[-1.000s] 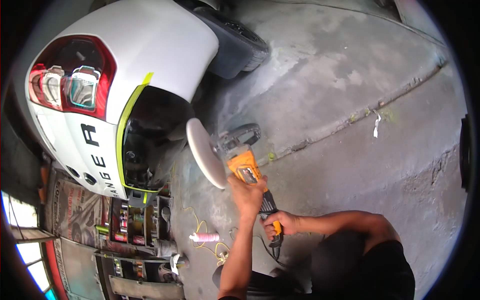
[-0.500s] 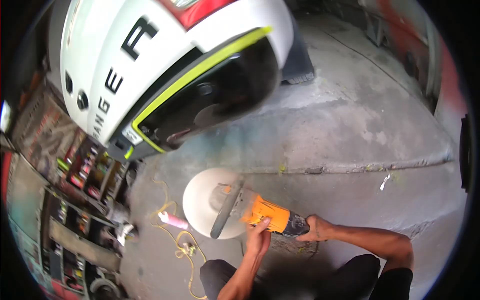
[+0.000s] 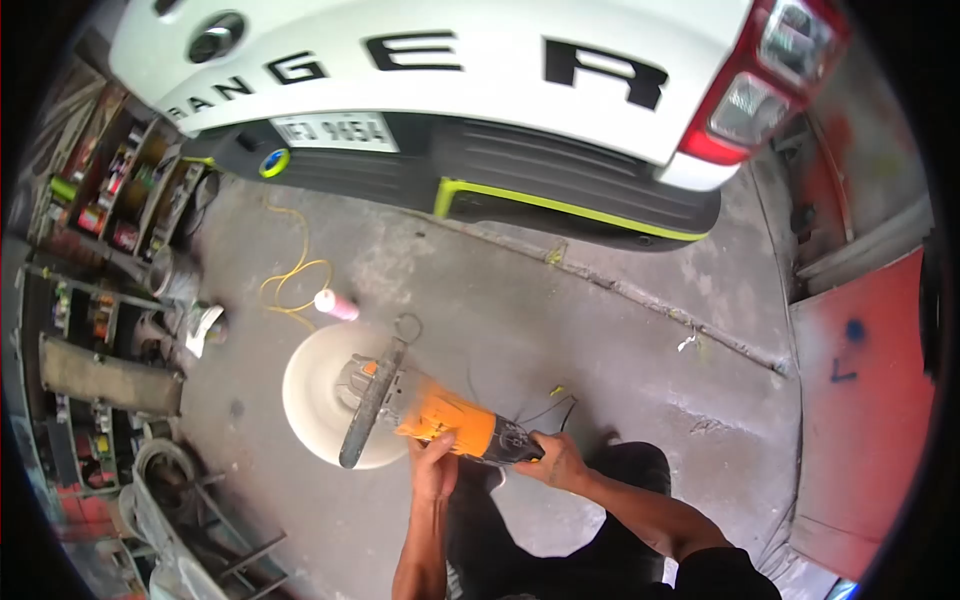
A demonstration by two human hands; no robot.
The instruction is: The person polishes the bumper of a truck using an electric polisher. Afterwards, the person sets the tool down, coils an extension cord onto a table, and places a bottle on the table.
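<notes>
Both hands hold an orange and black power polisher (image 3: 450,418) above the concrete floor, its body slanting down to the right. My left hand (image 3: 435,466) is wrapped under the orange middle of the housing, thumb on its side. My right hand (image 3: 556,462) grips the black rear end. At the tool's front, a large round white pad (image 3: 312,400) faces away from me, partly covered by the tool head. A dark side handle (image 3: 372,405) crosses in front of the pad; neither hand is on it. I cannot tell whether the pad touches the floor.
A white pickup tailgate (image 3: 480,80) and black bumper (image 3: 560,165) with yellow-green edging stand ahead. A pink bottle (image 3: 336,305) and yellow hose (image 3: 300,268) lie on the floor. Cluttered shelves (image 3: 110,190) line the left; a red panel (image 3: 860,400) is at right.
My view has turned, so the truck's rear now spans the top and the red panel shows at right. The polisher appears farther left, still in both hands.
</notes>
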